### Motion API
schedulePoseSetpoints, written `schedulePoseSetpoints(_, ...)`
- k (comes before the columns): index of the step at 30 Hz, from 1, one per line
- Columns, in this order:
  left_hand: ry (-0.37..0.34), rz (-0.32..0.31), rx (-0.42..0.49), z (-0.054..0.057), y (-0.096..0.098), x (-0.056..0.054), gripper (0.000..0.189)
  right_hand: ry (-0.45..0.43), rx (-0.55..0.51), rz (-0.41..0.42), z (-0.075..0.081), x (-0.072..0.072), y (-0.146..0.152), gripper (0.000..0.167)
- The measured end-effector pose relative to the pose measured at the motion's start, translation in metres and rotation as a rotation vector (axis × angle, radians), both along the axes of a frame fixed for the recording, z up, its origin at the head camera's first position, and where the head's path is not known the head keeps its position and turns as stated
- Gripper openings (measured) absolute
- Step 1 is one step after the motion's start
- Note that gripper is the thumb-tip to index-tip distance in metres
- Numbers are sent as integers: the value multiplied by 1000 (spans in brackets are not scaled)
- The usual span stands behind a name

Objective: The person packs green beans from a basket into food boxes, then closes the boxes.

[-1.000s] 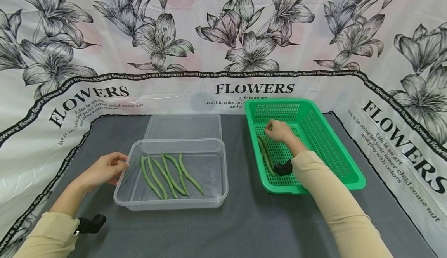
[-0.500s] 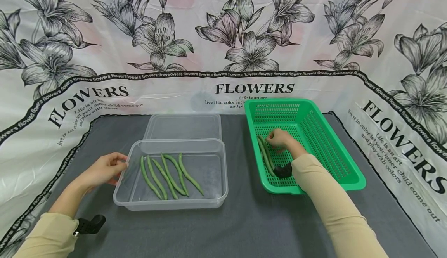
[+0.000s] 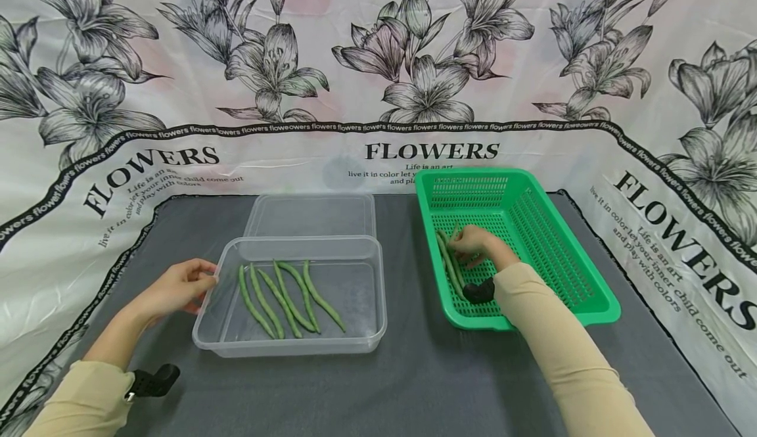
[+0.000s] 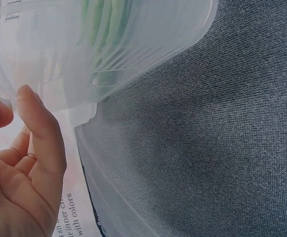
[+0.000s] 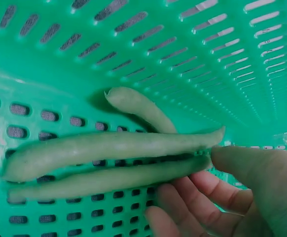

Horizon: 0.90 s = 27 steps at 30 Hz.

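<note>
My left hand (image 3: 177,287) holds the left rim of a clear plastic container (image 3: 296,345), thumb and forefinger at its edge in the left wrist view. Inside it, several green beans (image 3: 255,302) lie side by side. My right hand (image 3: 478,243) reaches down into a green plastic basket (image 3: 568,246). In the right wrist view, thumb and fingers pinch one end of a green bean (image 5: 104,180). A second green bean (image 5: 99,150) lies right alongside it, and a third green bean (image 5: 138,106) shows partly hidden behind that one.
Behind the container lies a clear plastic lid (image 3: 313,213). A grey cloth (image 3: 378,397) covers the table between and in front of both containers. A white flower-printed curtain (image 3: 331,95) hangs at the back and sides.
My right hand has lowered within the basket toward the near side and come onto the green beans, its fingers now at one. The left hand and the container stay where they were.
</note>
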<state>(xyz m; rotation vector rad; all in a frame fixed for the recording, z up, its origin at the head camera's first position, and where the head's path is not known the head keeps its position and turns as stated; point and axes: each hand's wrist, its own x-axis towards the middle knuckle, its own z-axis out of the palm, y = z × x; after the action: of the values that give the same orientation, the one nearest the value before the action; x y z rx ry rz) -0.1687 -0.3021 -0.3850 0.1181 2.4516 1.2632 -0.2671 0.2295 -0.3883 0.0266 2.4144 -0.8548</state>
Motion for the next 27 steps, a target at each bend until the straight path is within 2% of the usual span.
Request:
schedulePoseSetpoints(7, -3, 2, 8, -1, -1, 1, 47, -5, -29, 1, -2, 1, -2, 25)
schedulePoseSetpoints(10, -3, 1, 8, -1, -1, 0, 47, 13, -37, -4, 0, 1, -1, 30)
schedulePoseSetpoints(15, -7, 1, 13, 1, 0, 0, 45, 65, -57, -6, 9, -2, -1, 35)
schedulePoseSetpoints(22, -9, -5, 28, -1, 0, 0, 46, 113, -21, -7, 21, -8, -4, 21)
schedulePoseSetpoints(27, -10, -1, 34, -2, -1, -1, 45, 139, -2, -6, 34, -11, -5, 24)
